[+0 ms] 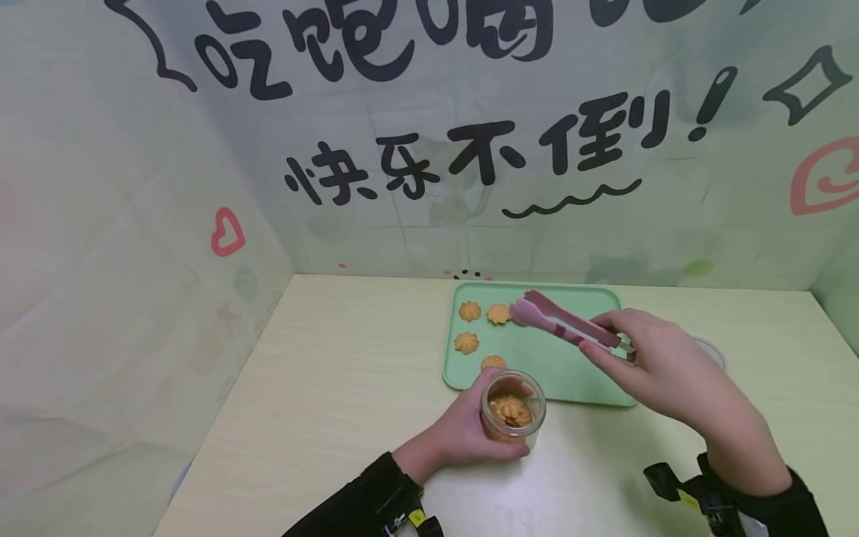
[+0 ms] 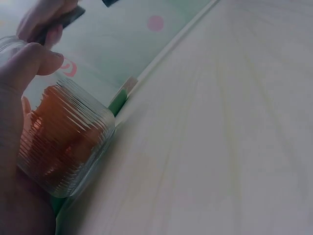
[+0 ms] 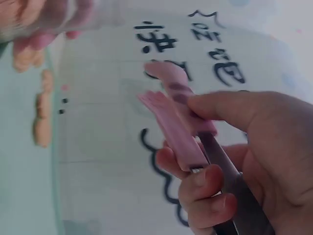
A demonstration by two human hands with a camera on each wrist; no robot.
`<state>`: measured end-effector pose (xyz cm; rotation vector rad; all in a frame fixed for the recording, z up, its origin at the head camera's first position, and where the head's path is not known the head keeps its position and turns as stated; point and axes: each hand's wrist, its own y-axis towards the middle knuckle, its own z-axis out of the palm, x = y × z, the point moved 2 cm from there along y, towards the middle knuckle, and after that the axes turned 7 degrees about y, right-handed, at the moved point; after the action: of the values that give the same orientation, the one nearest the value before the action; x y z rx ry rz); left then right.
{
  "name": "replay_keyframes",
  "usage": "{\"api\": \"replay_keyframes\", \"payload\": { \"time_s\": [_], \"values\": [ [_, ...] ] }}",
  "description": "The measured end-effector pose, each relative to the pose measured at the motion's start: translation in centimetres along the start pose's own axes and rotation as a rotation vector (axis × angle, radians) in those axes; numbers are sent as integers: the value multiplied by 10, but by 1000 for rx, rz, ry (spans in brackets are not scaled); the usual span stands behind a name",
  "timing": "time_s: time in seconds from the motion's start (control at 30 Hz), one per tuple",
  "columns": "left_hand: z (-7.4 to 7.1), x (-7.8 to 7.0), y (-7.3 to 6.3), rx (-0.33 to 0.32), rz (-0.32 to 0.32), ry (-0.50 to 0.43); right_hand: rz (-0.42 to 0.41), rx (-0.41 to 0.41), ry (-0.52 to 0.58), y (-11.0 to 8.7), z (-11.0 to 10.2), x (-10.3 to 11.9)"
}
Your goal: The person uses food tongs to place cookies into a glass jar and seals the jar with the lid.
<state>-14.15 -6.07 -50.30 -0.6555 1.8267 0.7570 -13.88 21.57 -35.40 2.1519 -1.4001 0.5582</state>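
Note:
My left hand [image 1: 463, 429] grips a ribbed glass jar [image 2: 80, 117], its thumb and fingers wrapped around the side. Through the jar's open mouth, butter cookies [image 1: 511, 409] show inside. In my right hand [image 1: 678, 365] are pink-tipped food tongs [image 3: 171, 117] with metal arms, pinched between thumb and fingers. The tong tips stand a little apart with nothing between them, over the green tray [image 1: 590, 384] and overlapping one cookie in the head view. Several flower-shaped cookies [image 1: 466, 343] lie on the tray's left side, one [image 1: 493, 362] just behind the jar.
The tray lies near the back of the pale wooden table [image 1: 322, 388]. Behind my right hand shows part of a round whitish rim [image 1: 713, 352]. A printed cloth backdrop [image 1: 403, 224] rises at the table's back edge and along the left.

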Motion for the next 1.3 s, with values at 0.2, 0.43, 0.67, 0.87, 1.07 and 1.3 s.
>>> {"api": "replay_keyframes", "payload": {
  "time_s": [0.2,0.43,0.67,0.87,1.07,1.3],
  "values": [
    [1,1,0,7,-10,-14,145,-52,78,23,31,-35],
    [1,2,-1,3,0,-18,224,-69,102,37,72,-66],
    [1,3,0,2,-3,-16,235,-93,125,37,88,-72],
    [1,3,0,7,-9,-17,253,-80,113,37,94,-73],
    [0,4,-1,5,-10,-11,253,-81,95,37,96,-73],
    [1,2,-1,2,-20,-23,256,-66,90,38,99,-75]
  ]
}}
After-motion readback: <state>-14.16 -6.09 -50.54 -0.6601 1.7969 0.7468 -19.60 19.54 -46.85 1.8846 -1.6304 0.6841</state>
